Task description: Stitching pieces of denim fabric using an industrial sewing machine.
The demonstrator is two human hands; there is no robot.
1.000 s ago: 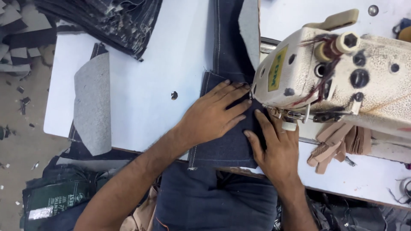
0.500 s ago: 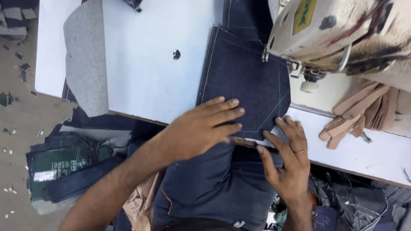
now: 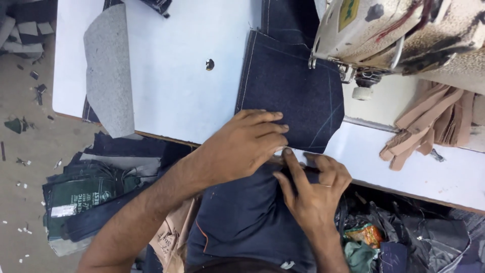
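White sewing table (image 3: pixel 166 91), left hand (image 3: pixel 242 146) flat on denim piece (image 3: pixel 288 86), right hand (image 3: pixel 310 189) grip pinching its edge.

White worktable (image 3: pixel 166 76), littered concrete floor (image 3: pixel 30 151)

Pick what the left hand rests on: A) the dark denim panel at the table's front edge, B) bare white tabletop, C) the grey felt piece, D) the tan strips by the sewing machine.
A: the left hand lies flat, fingers spread, on the dark denim panel, with the right hand alongside at the panel's edge.
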